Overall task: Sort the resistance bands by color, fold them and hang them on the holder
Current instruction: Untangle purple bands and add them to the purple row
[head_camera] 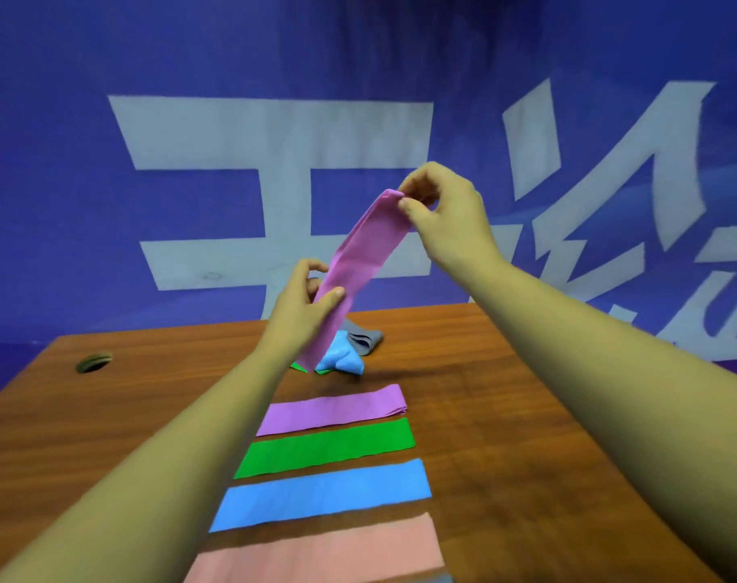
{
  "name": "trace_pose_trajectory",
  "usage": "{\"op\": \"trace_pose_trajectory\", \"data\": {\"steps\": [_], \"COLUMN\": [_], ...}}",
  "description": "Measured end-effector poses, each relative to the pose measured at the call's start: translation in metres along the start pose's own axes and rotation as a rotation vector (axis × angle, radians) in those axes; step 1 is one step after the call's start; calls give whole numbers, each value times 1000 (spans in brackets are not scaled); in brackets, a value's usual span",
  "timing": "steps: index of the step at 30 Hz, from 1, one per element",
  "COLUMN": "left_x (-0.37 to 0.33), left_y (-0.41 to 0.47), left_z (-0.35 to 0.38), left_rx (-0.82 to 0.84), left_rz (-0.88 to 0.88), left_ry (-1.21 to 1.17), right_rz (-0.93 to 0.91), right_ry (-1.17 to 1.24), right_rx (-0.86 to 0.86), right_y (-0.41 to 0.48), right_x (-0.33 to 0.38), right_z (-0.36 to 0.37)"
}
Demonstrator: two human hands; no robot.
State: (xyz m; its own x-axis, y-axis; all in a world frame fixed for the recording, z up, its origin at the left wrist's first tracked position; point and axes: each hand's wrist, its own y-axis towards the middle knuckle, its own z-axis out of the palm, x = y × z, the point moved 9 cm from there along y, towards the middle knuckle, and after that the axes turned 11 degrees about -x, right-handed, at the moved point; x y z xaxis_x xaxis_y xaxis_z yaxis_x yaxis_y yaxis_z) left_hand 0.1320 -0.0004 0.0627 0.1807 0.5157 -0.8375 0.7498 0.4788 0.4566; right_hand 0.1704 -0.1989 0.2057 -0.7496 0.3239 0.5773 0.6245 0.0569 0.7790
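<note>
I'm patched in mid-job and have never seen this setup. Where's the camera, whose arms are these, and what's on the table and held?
No machine here: these are a person's two bare arms, seen from one wide-angle camera worn on the head, looking forward and down. The right hand pinches the top end of a purple band, and the left hand has its grip lower on it, so it slants above the wooden table. Flat in a row, far to near: a purple strip, a green strip, a blue strip, a pink strip. Behind them is a heap with a light blue band and a grey band. No holder shows.
</note>
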Motion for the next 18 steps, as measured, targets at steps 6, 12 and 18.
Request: {"op": "trace_pose_trajectory", "data": {"steps": [6,12,18], "left_x": [-17,-23,-28], "left_y": [-36,-81,-120], "left_z": [-29,-47,-43], "left_rx": [128,255,441], "left_rz": [0,-95,-292], "left_ry": [108,-23,-374], "right_rz": [47,-25,198], "right_ry": [-26,-83,116], "right_rx": [2,181,338], "right_y": [-5,-19,-37], "right_x": [31,77,93], "right_z": [-23,-24,-10]}}
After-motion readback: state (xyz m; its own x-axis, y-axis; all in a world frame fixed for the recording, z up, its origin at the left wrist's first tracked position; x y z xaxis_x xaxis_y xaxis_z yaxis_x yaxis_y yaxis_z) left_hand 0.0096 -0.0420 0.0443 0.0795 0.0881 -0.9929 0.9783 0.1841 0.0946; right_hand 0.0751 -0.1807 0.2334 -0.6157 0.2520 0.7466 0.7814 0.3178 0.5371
